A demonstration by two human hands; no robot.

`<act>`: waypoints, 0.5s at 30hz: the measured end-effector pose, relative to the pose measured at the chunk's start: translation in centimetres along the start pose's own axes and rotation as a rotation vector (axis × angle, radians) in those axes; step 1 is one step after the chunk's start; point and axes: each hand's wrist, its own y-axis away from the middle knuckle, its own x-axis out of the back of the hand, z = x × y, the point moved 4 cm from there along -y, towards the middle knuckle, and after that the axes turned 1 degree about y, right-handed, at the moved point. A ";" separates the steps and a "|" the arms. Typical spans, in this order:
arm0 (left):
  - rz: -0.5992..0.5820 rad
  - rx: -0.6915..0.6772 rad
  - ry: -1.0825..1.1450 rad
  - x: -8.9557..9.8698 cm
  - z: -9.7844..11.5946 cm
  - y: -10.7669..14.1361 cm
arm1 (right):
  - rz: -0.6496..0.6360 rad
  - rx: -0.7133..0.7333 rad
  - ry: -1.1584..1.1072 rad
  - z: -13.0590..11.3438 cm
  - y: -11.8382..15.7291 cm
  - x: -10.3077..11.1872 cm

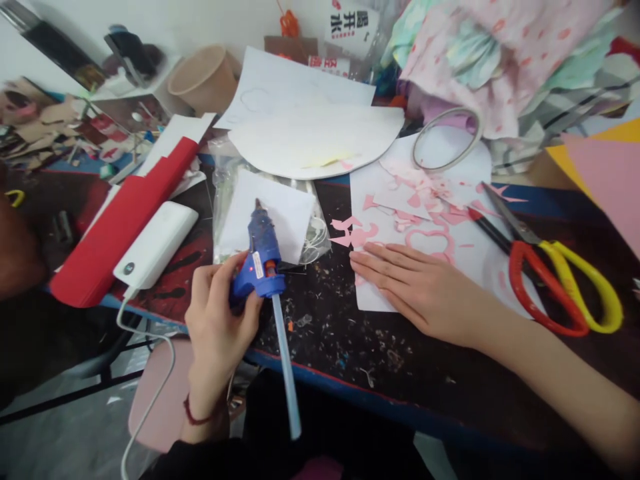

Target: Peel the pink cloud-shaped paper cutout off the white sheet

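Note:
My left hand (217,313) is wrapped round the handle of a blue hot glue gun (264,243), its nozzle pointing away over a white paper square (237,210) in a clear bag. A long translucent glue stick (287,367) sticks out of the gun's back end toward me. My right hand (413,283) lies flat with fingers stretched out on a white sheet (370,299). Under and beside its fingertips are pink paper cut-outs (363,233); more pink scraps (413,193) lie farther back on the sheet. Right of that hand rest scissors (550,273) with red and yellow handles.
A white power bank (156,245) with a cable and a red strip (127,227) lie at left. Behind are a white rounded board (315,137), a roll of tape (417,150) and a beige pot (205,80). Another person's arm (15,247) shows at the left edge.

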 end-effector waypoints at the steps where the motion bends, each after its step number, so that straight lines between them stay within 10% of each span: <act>1: -0.023 0.011 -0.002 -0.2 0.0 0.0 | 0.005 0.005 0.005 0.0 0.0 0.0; 15: -0.035 -0.025 0.141 -0.5 -0.1 -0.1 | 0.006 0.058 0.129 -0.1 0.0 0.0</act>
